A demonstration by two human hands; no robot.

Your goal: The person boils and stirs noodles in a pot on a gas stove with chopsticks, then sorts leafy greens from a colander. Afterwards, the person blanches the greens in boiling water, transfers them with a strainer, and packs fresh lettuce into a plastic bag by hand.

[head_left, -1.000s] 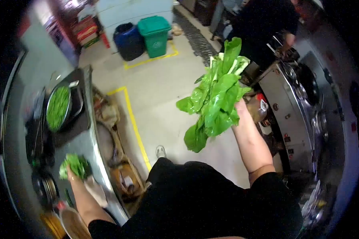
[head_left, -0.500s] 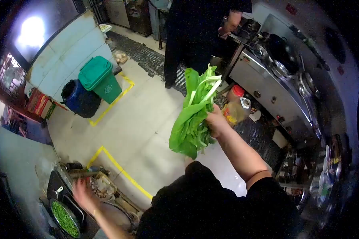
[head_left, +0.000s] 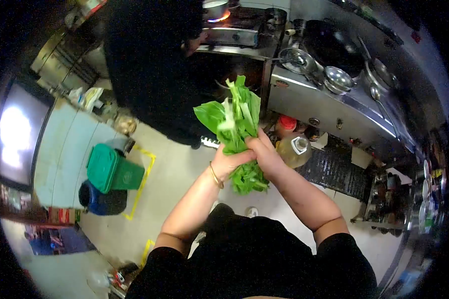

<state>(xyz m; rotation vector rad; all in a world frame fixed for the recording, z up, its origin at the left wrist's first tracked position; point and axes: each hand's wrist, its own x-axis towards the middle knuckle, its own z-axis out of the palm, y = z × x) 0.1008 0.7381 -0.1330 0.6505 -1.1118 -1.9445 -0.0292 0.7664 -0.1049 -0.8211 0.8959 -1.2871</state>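
A bunch of leafy greens is held out in front of me, with pale stems at the top and leaves hanging below. My left hand wraps round its left side, a gold bracelet on the wrist. My right hand grips the same bunch from the right, its thumb beside my left hand. The palms and some fingers are hidden by the leaves.
A person in dark clothes stands ahead by a stove with a flame. Steel bowls and a wok sit on the right counter, above an oil jug. A green bin and a blue barrel stand left.
The view has turned right towards the stove. My left hand has left the side counter, come over empty, and closed on the greens beside my right hand.
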